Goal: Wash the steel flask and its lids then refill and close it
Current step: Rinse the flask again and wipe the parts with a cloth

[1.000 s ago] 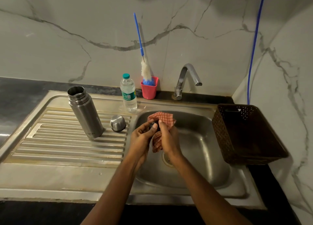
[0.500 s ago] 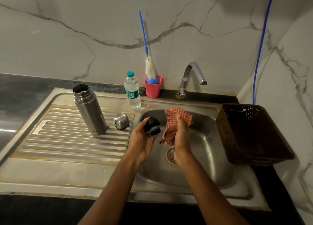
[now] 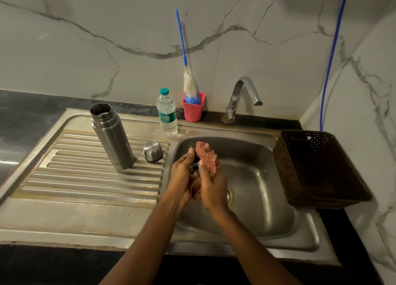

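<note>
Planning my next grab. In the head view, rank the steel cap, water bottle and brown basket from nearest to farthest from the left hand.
1. steel cap, on the drainboard, just left of the left hand.
2. water bottle, behind the back-left corner of the basin.
3. brown basket, across the basin on the far right.

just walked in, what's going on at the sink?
A person rubs a small dark flask lid, mostly hidden in the left hand, with a red checked cloth gripped in the right hand, over the steel sink basin. The open cylindrical steel flask stands upright on the drainboard, its domed steel cap beside it.
</note>
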